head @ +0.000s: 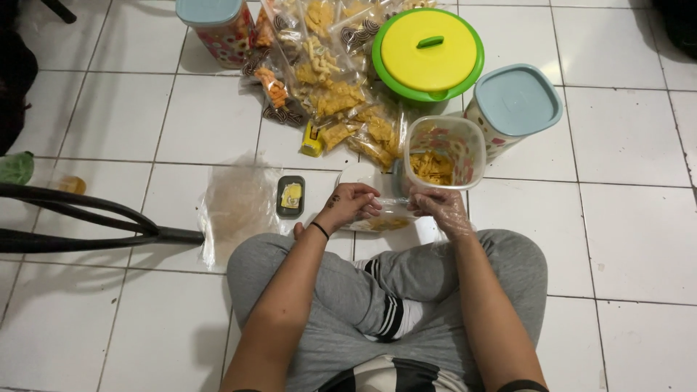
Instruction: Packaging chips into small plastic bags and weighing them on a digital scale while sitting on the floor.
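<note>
The right hand (444, 210), in a thin clear glove, is just near of the open clear jar of yellow snacks (443, 152) standing upright on the floor (624, 239), and is the nearer hand to it. The left hand (352, 203) lies left of it, fingers curled over a small clear bag (381, 218) between both hands. Whether the right fingers grip the bag is hidden.

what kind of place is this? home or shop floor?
Likely a home: a person sits cross-legged on a white tiled floor, packing snacks. Small clear bags of yellow and orange snacks lie heaped beside a round yellow-lidded green tub and a lidded floral plastic canister.
</note>
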